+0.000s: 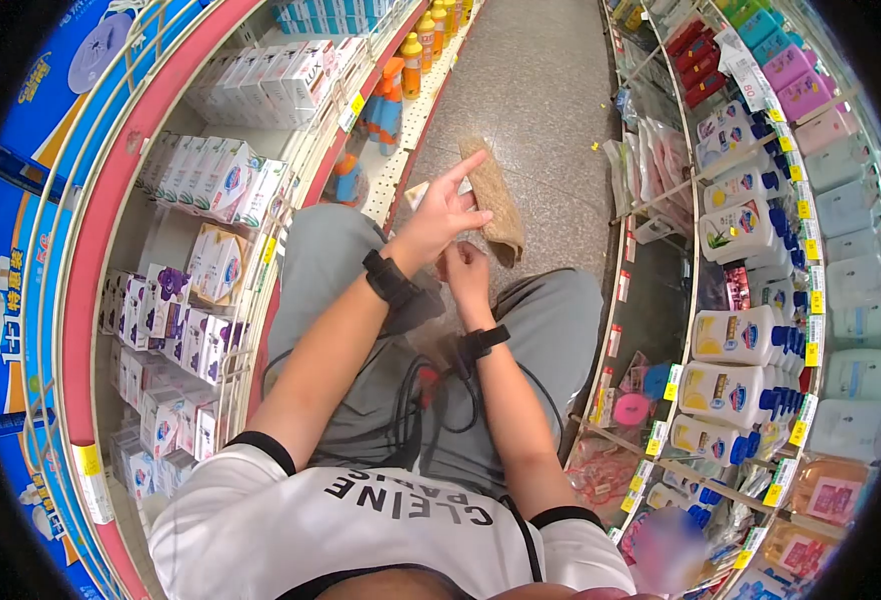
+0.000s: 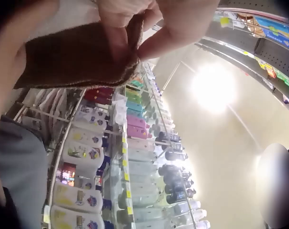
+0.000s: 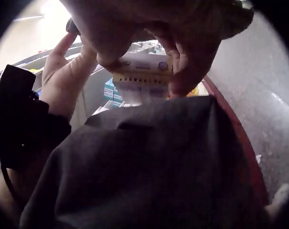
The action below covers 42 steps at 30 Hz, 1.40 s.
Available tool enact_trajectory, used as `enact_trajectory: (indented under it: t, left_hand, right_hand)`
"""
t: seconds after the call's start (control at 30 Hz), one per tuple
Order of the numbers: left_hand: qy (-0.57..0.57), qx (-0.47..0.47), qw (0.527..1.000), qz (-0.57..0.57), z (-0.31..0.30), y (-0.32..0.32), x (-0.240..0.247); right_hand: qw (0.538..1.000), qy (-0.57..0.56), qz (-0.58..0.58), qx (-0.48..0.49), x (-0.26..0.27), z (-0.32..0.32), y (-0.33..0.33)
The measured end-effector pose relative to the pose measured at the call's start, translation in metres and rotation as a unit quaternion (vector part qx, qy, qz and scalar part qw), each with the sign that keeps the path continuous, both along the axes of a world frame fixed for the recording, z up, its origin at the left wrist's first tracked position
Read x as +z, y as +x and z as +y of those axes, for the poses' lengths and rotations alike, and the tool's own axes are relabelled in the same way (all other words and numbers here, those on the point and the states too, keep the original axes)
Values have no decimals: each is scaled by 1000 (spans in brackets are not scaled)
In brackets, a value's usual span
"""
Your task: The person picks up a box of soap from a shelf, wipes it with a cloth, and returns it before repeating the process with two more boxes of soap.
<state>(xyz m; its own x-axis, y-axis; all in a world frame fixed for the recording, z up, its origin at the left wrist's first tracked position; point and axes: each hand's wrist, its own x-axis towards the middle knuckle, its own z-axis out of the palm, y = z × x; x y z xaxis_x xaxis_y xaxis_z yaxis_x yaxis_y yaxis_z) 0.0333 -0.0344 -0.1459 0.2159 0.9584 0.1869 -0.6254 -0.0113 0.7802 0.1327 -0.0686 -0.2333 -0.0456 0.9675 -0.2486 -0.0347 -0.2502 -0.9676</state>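
My left hand [image 1: 441, 212] reaches over a strip of fuzzy brown cloth [image 1: 494, 205] in the head view, index finger and thumb on it. The left wrist view has that hand [image 2: 158, 24] pinching the end of the cloth [image 2: 73, 57], which bends at its seam. My right hand [image 1: 467, 272], fingers curled, is close below the left one; I cannot tell what it holds. A white-and-yellow box [image 1: 417, 194] is partly hidden behind the left hand. From the right wrist, the box [image 3: 143, 78] appears framed by the fingers of the right hand [image 3: 139, 28].
Shelves of boxed soap [image 1: 291, 85] run along the left, with orange bottles [image 1: 412, 65] farther on. White pump bottles [image 1: 736, 335] line the right shelf. My bent knees [image 1: 561, 310] flank the hands, above a speckled aisle floor [image 1: 541, 80]. Cables [image 1: 481, 410] hang near the wrists.
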Motion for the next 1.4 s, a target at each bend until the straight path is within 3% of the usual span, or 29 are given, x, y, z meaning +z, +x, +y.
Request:
enact_trajectory:
  t: [0.17,0.3,0.4,0.5,0.63,0.83,0.93,1.03,1.13,1.23,1.4]
  left_hand:
    - [-19,-2,999,31,-3,-10,1]
    - [-18,-4,997,73,-4,-9,1]
    - [-4,7,994,106,-4,-3,-2]
    - [31,45,982,178,-4,0,-5]
    - [81,121,938,315,-1,-2,-7]
    - [67,132,924,352,2,-8,-9]
    - [8,121,914,387,-2,-8,-2]
    - [109,157,882,431,-1,-4,-4]
    - [137,185,866,444,-6,1,1]
    - [82,138,876,454,-8,4,1]
    - [41,56,970,231,-7,9,0]
  right_hand:
    - [989,57,84,-108,2,13,8]
    - [970,166,79,-157,6,12,8]
    - [979,95,118,-133,9,9,13]
    - [978,154,22,-140,16,6,15]
    - [975,144,13,-167,36,1,14]
    - [956,203,-75,-198,39,1,19]
    - [934,252,-150,-206,37,5,25]
    - [917,279,-191,-212,40,4,31]
    - [902,316,-193,-223,39,5,32]
    - [893,320,-224,-225,43,3,34]
    - [883,320,-273,-207,48,2,35]
